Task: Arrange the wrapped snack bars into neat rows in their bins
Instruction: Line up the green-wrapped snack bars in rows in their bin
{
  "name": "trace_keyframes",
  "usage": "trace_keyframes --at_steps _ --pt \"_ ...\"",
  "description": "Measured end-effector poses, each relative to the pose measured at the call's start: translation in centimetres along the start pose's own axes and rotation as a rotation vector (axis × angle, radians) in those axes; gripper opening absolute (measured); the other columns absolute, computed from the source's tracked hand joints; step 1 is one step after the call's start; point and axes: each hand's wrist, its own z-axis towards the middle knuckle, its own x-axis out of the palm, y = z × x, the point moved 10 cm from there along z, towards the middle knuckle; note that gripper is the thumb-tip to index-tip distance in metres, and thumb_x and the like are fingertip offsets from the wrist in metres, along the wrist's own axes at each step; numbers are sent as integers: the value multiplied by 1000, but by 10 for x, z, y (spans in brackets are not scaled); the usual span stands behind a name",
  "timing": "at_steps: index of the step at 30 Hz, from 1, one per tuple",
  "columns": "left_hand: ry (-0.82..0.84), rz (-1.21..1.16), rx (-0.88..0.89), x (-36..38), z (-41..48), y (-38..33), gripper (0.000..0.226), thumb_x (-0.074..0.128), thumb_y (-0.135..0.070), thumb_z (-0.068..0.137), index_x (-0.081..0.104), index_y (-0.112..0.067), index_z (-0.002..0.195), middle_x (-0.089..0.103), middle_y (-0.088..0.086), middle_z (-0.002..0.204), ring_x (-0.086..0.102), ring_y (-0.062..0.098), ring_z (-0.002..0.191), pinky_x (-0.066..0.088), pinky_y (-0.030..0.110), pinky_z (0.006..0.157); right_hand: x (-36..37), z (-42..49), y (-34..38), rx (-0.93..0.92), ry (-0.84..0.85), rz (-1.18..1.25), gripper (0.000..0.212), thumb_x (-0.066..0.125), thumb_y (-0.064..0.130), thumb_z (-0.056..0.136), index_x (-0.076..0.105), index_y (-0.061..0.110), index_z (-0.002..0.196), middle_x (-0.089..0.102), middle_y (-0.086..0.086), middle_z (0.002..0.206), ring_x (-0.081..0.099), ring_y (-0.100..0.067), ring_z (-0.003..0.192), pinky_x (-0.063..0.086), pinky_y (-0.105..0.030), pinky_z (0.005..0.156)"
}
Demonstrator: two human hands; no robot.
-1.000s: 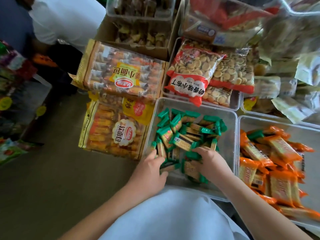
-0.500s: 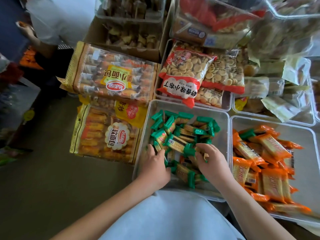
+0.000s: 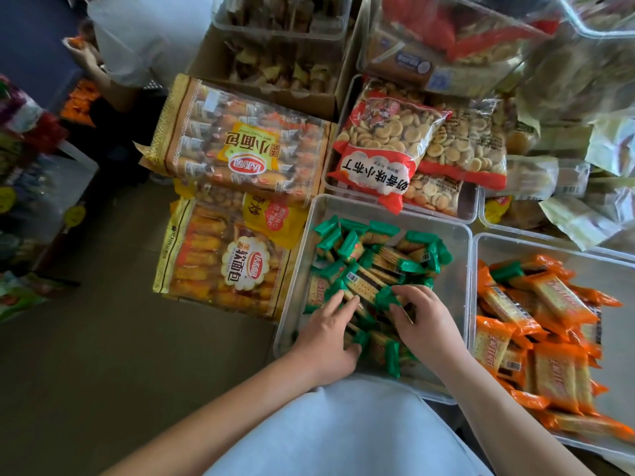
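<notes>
1. Head view, the only one. The green bars point(image 3: 374, 266) lie in a loose heap at all angles in the clear bin point(image 3: 458, 297) right in front of me. No rows yet, so I judge the sorting barely begun.
2. Left grip point(image 3: 326, 334): fingers fairly straight, spread flat on the near-left of the heap. It holds nothing I can see.
3. Right grip point(image 3: 426, 324): fingers curled. Thumb and forefinger look pinched on the crimped end of one green bar near the heap's middle.
4. Orange bars point(image 3: 536, 304) sit jumbled in the neighbouring bin point(image 3: 615, 286) to the right, with a stray green bar point(image 3: 507, 271) among them at the far edge.
5. Handling, my guess: light, flat packs in glossy film that slide on each other. The crackers inside are brittle, so no squeezing. I'd take each by its long edges or a crimped end, never pressing the face.
6. Materials: the bins are translucent hard plastic with rounded corners and smooth walls. The wrappers are shiny with crimped ends and printed with pale dimpled crackers.
7. Around: bread bags point(image 3: 240, 156) to the left, a biscuit bag point(image 3: 381, 146) behind the bin.
</notes>
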Motion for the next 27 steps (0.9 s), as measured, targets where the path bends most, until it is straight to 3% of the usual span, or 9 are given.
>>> trace_keyframes --at_steps 4,9,13,16,19,23,27 --pt "-23 -10 -58 -3 10 6 85 61 -47 99 6 -47 163 -17 -8 173 -9 32 160 17 55 127 -4 1 -4 0 -8 3 39 71 22 96 67 16 134 63 -4 131 65 -21 102 58 -37 91" --pt "-31 -70 -132 -12 35 7 90 38 -85 90 -10 -53 160 -30 -5 169 -20 33 158 6 59 127 -16 7 -2 -20 -44 -22 42 71 24 96 66 16 137 60 -4 136 64 -26 117 51 -29 96" --pt "-19 52 -151 -15 54 0 88 26 -91 87 -17 -57 156 -35 -5 168 -20 42 156 2 66 125 -27 11 -9 13 -77 -76 50 70 25 97 58 22 145 46 -8 156 46 -31 142 46 -44 113" --pt "39 101 -192 -11 62 -5 88 26 -92 87 -14 -57 157 -23 -5 172 -17 45 156 1 69 124 -23 22 -13 18 16 -128 60 67 28 99 45 29 155 26 -8 168 22 -30 156 30 -48 123" --pt "70 60 -163 2 56 -13 88 33 -90 84 -3 -57 158 -3 -8 175 -1 42 159 11 66 125 -13 40 -13 -2 121 -173 67 64 32 100 33 32 160 16 -4 172 8 -29 159 16 -46 128" --pt "62 29 -38 0 33 -18 84 49 -77 89 14 -52 160 15 -9 172 17 29 158 23 54 126 1 58 -21 21 207 -307 74 61 44 98 26 33 162 16 -4 172 3 -32 158 13 -49 128" --pt "18 -119 73 -22 17 -20 58 59 -55 97 47 -41 152 43 -16 156 37 14 146 33 38 121 16 60 -29 42 269 -391 83 61 54 94 20 32 164 24 0 170 -10 -32 157 7 -48 127"
